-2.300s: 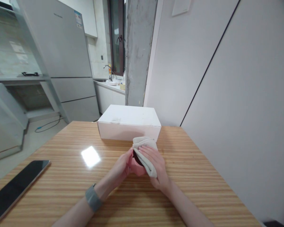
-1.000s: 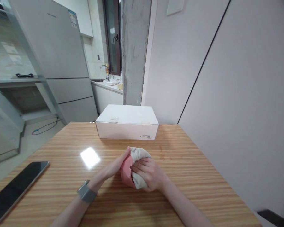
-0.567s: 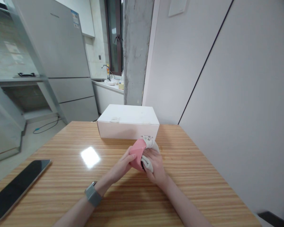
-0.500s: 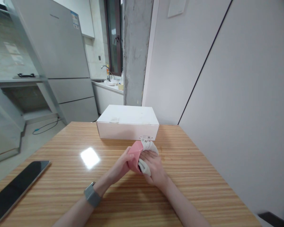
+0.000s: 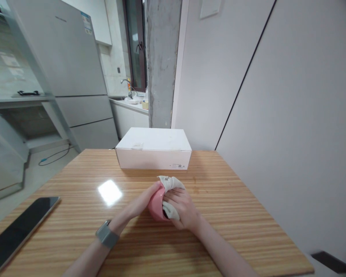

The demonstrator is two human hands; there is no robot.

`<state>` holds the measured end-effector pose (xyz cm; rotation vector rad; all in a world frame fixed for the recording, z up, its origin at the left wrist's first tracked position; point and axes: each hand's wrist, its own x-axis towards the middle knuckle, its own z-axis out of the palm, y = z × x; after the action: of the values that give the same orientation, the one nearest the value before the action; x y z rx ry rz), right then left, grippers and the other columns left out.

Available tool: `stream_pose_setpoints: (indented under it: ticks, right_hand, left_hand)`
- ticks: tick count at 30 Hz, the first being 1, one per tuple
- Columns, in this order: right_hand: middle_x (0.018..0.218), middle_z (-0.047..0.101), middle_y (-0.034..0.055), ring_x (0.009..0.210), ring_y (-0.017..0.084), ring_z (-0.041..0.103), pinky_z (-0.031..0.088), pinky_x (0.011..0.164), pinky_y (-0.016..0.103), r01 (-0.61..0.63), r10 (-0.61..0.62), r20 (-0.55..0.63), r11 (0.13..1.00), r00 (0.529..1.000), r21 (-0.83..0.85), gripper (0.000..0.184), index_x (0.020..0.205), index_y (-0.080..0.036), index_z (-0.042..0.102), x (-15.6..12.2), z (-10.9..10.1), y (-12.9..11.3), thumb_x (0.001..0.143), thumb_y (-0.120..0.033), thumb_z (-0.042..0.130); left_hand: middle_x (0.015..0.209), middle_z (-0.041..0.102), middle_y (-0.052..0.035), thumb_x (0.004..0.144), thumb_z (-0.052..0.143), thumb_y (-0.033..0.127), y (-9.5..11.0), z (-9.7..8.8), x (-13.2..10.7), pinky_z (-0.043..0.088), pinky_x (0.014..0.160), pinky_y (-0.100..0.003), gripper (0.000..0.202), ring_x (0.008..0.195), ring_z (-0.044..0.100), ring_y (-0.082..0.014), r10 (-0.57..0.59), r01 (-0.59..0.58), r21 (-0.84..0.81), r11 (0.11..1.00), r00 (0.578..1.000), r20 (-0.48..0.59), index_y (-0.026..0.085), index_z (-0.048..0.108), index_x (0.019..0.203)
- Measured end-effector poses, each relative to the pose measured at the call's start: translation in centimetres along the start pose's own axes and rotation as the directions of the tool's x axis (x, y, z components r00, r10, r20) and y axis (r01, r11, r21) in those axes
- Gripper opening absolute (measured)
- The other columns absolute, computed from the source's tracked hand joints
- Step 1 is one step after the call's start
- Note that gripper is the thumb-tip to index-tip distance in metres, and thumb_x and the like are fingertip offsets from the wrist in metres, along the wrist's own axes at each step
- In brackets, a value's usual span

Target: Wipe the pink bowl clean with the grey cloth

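Note:
A small pink cup (image 5: 155, 206) is tipped on its side just above the wooden table (image 5: 233, 207), its mouth turned toward my right hand. My left hand (image 5: 142, 204), a grey watch on its wrist, is wrapped round the cup from the left. My right hand (image 5: 181, 209) presses a pale beige cloth (image 5: 170, 184) into and over the cup's mouth, fingers closed on the cloth. The cup's inside is mostly hidden by the cloth and my fingers.
A closed white cardboard box (image 5: 153, 153) lies at the table's far edge, just behind my hands. A dark phone (image 5: 20, 227) lies face up near the left edge. A white wall (image 5: 291, 115) runs close along the right side. A grey fridge (image 5: 72, 69) stands beyond the table.
The cup has been turned and tilted in my left hand while my right hand rubbed the cloth over it. Both hands have dropped lower and slightly left compared with half a second ago.

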<state>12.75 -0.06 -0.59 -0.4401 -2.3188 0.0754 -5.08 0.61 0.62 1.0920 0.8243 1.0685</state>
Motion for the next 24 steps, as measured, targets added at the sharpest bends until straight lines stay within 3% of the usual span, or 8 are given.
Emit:
stream_pose_setpoints:
  ticks: [4,7,9,12,16,19,24]
  right_hand:
    - [0.109,0.066,0.0121,0.101,0.026,0.060,0.044,0.090,0.043,-0.149,0.154,-0.057,0.985,0.986,0.084,0.036,0.113,-0.019,0.057,-0.2,-0.5,0.5,0.089,-0.034,0.033]
    - [0.107,0.066,0.0101,0.100,0.024,0.060,0.044,0.091,0.042,-0.246,0.268,-0.155,0.958,0.951,0.150,0.030,0.106,-0.022,0.060,-0.4,-0.5,0.8,0.090,-0.028,0.034]
    - [0.106,0.066,0.0104,0.100,0.025,0.059,0.044,0.091,0.042,-0.248,0.276,-0.217,0.957,0.936,0.150,0.029,0.103,-0.021,0.060,-0.5,-0.5,0.9,0.090,-0.027,0.035]
    - [0.106,0.065,0.0130,0.101,0.026,0.059,0.044,0.090,0.045,-0.178,0.190,-0.198,0.981,0.962,0.077,0.031,0.105,-0.018,0.059,-0.5,-0.4,1.0,0.087,-0.028,0.036]
    - [0.104,0.066,0.0152,0.096,0.026,0.060,0.047,0.087,0.044,-0.022,0.018,-0.095,0.999,0.995,-0.042,0.036,0.107,-0.014,0.057,0.0,-0.3,0.4,0.085,-0.032,0.035]
    - [0.101,0.067,0.0154,0.093,0.025,0.062,0.049,0.084,0.041,0.104,-0.110,-0.060,0.990,0.992,-0.095,0.042,0.108,-0.012,0.056,0.6,0.1,-0.4,0.085,-0.037,0.032]
    - [0.096,0.068,0.0143,0.090,0.023,0.063,0.049,0.084,0.038,0.159,-0.169,-0.084,0.980,0.982,-0.116,0.042,0.105,-0.012,0.057,0.9,0.6,-0.9,0.086,-0.037,0.030]
  left_hand:
    - [0.126,0.060,-0.0052,0.084,0.055,0.041,-0.1,0.5,-0.4,0.021,0.114,-0.039,0.038,0.126,0.045,-0.0237,0.117,-0.123,0.149,0.981,0.992,0.051,0.020,0.063,0.114]
    - [0.134,0.053,-0.0035,0.085,0.054,0.038,-0.4,0.9,-0.6,0.020,0.114,-0.037,0.041,0.129,0.041,-0.0213,0.116,-0.126,0.123,0.984,0.989,0.091,0.025,0.055,0.125]
    - [0.134,0.053,-0.0030,0.085,0.056,0.035,-0.7,1.0,-0.6,0.020,0.114,-0.036,0.042,0.130,0.040,-0.0206,0.093,-0.105,0.085,0.991,0.987,0.127,0.025,0.054,0.125]
    - [0.126,0.058,-0.0063,0.082,0.060,0.032,-1.3,0.8,-0.1,0.025,0.110,-0.040,0.041,0.124,0.045,-0.0232,0.041,-0.031,-0.070,0.997,0.988,0.147,0.019,0.056,0.120]
    - [0.109,0.065,-0.0125,0.086,0.047,0.048,-1.7,0.5,0.6,0.031,0.106,-0.039,0.048,0.113,0.053,-0.0242,0.021,0.001,-0.229,0.973,0.995,0.093,0.009,0.061,0.110]
    - [0.100,0.069,-0.0137,0.085,0.042,0.058,-1.1,0.5,0.6,0.034,0.104,-0.039,0.061,0.110,0.056,-0.0268,-0.045,0.061,-0.208,0.976,0.996,0.081,0.006,0.064,0.106]
    - [0.101,0.070,-0.0085,0.083,0.050,0.051,-0.1,0.6,0.1,0.031,0.107,-0.036,0.048,0.114,0.054,-0.0260,-0.070,0.077,-0.092,0.993,0.994,0.081,0.011,0.066,0.105]
